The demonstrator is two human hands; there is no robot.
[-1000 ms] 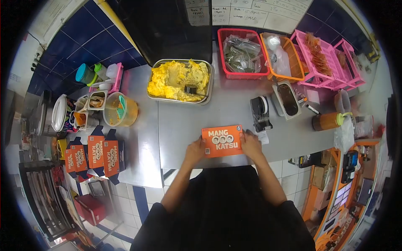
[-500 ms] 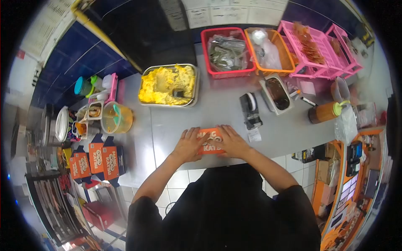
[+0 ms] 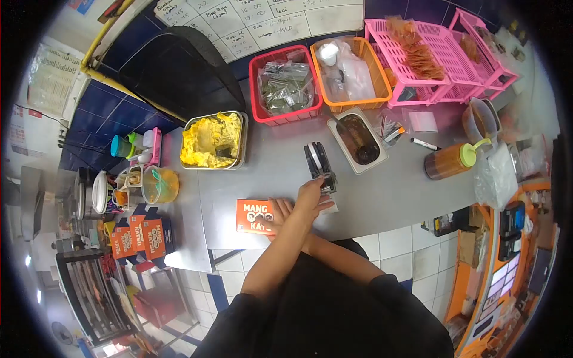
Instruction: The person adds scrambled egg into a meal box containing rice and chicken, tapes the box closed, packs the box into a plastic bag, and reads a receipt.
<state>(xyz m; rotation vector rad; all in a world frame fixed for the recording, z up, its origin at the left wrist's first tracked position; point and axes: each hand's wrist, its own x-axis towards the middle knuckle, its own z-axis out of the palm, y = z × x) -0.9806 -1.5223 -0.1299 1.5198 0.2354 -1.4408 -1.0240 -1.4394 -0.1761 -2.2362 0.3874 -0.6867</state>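
An orange box [image 3: 249, 209] printed MANG KATSU lies on the steel counter. My right hand [image 3: 277, 217] rests on its right part with fingers spread. My left arm crosses over my right arm. At the near end of the black tape dispenser [image 3: 315, 160], my left hand [image 3: 311, 196] has its fingers apart, one of them touching the dispenser. Whether it pinches any tape is too small to tell. A white paper slip [image 3: 332, 206] lies partly hidden beside that hand.
Behind stand a tray of yellow food [image 3: 203, 140], a red basket [image 3: 258, 107], an orange basket [image 3: 385, 89] and pink racks [image 3: 412, 86]. A sauce tray [image 3: 341, 143] and a bottle [image 3: 444, 163] are at the right. Folded boxes [image 3: 153, 238] stand at the left.
My left hand has gone from the box across to the tape dispenser. My right hand stays on the box, now under my left arm. The view has shifted, so the counter items appear further left.
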